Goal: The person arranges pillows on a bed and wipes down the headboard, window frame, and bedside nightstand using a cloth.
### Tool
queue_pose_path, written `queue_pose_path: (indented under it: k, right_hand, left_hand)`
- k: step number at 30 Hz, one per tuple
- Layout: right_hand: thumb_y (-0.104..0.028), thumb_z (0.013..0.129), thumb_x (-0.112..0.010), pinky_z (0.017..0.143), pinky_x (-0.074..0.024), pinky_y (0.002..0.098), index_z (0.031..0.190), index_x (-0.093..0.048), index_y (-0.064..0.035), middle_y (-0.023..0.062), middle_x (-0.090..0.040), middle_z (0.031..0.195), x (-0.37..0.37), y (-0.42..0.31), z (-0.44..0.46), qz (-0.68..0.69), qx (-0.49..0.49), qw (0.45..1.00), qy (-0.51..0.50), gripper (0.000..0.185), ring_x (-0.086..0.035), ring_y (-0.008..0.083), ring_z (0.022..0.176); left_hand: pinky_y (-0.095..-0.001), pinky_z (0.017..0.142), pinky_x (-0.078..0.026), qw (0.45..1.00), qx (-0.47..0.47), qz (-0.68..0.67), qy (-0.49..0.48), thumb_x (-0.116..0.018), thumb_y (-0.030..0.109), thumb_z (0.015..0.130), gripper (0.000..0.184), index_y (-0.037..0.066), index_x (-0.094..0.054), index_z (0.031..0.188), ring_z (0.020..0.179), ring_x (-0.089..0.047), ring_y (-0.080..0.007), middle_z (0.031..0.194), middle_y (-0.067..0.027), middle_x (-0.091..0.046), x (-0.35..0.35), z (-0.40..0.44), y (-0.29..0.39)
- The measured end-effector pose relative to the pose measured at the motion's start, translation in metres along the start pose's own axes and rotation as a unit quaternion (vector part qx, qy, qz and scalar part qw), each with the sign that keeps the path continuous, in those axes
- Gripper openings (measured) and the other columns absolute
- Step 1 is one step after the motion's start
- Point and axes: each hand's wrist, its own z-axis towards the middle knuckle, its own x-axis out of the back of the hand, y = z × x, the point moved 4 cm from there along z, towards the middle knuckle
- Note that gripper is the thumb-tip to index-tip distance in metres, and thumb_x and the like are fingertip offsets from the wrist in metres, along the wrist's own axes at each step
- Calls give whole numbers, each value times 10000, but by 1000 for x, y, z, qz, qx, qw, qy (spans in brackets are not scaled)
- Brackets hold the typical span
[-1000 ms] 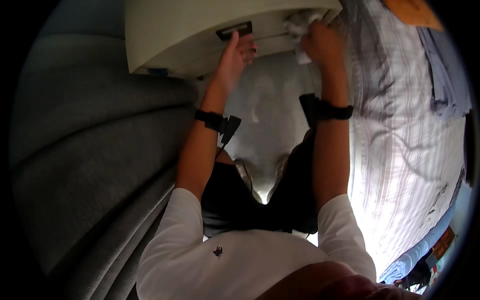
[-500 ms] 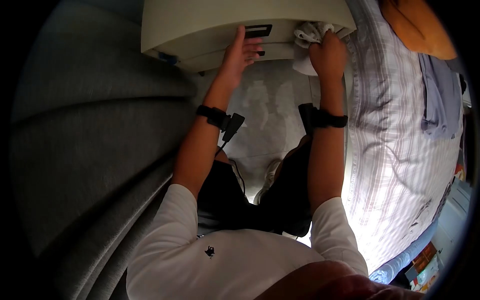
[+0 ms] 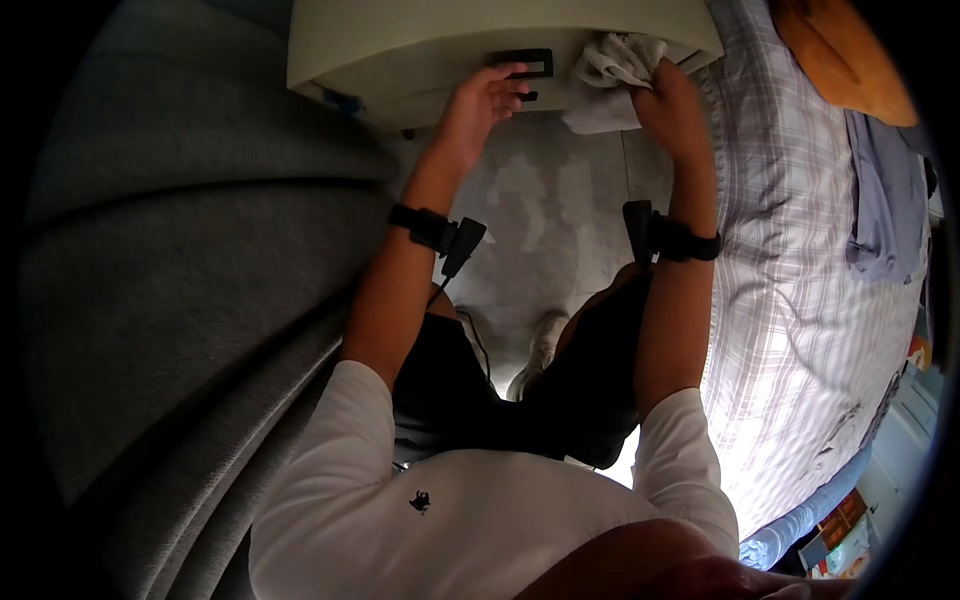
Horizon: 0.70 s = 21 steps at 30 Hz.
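Observation:
A pale cabinet (image 3: 420,45) with a curved drawer front stands at the top of the view. My right hand (image 3: 672,108) grips a whitish cloth (image 3: 618,62), bunched against the right part of the drawer front, with a loose part hanging below. My left hand (image 3: 482,108) is beside the dark rectangular drawer handle (image 3: 540,63), fingers apart and holding nothing; its fingertips overlap the handle's left end, and whether they touch it I cannot tell. Each of my wrists bears a black strap with a black device.
Dark grey upholstery (image 3: 220,270) lines the left side. On the right lies a bed with a striped cover (image 3: 770,270), a grey-blue garment (image 3: 885,200) and an orange item (image 3: 845,60) on it. Grey floor (image 3: 540,210) shows between my legs and the cabinet.
The cloth and my right hand have shifted along the drawer front, and the cloth looks more spread out. My left hand stays near the handle. The camera view has moved slightly.

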Motion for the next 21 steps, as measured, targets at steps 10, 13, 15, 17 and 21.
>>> queue_pose_path:
  k: [10, 13, 15, 17, 21]
  right_hand:
    - [-69, 736, -540, 783, -501, 479, 947, -617, 29, 220, -651, 934, -108, 5, -9, -125, 97, 970, -185, 245, -617, 425, 902]
    - [-93, 752, -529, 797, -500, 474, 958, -625, 19, 217, -655, 952, -103, -28, -8, -133, 47, 963, -229, 253, -617, 414, 925]
    - [-106, 761, -526, 801, -500, 467, 964, -627, 16, 217, -656, 961, -91, -24, -3, -163, -10, 963, -214, 257, -619, 406, 936]
    - [-162, 805, -535, 847, -506, 480, 1067, -647, -26, 211, -660, 1081, -79, 15, 7, -125, -94, 972, -178, 315, -633, 385, 998]
    - [-177, 809, -538, 852, -508, 476, 1078, -643, -5, 217, -657, 1089, -58, 29, 6, -98, -144, 976, -132, 337, -632, 392, 996]
  left_hand:
    - [-274, 781, -404, 989, -75, -104, -77, -497, 251, 925, 433, 8, -563, 1277, 837, -550, -139, 1021, -85, -685, -12, -6, 13]
    - [-250, 762, -378, 992, -118, -10, -36, -513, 228, 913, 406, 38, -583, 1265, 875, -559, -119, 996, -59, -691, 10, 1, 12]
    - [-242, 752, -364, 991, -124, -36, -37, -526, 213, 905, 386, 60, -597, 1253, 898, -563, -108, 983, -43, -693, 12, 1, 13]
    - [-259, 819, -397, 981, -124, 132, 70, -534, 161, 903, 343, 87, -615, 1228, 971, -570, -108, 1029, -25, -679, 15, 0, 14]
    - [-298, 933, -411, 960, -129, 247, 5, -525, 119, 911, 314, 82, -619, 1208, 1055, -567, -120, 1127, -24, -650, 6, 3, -8]
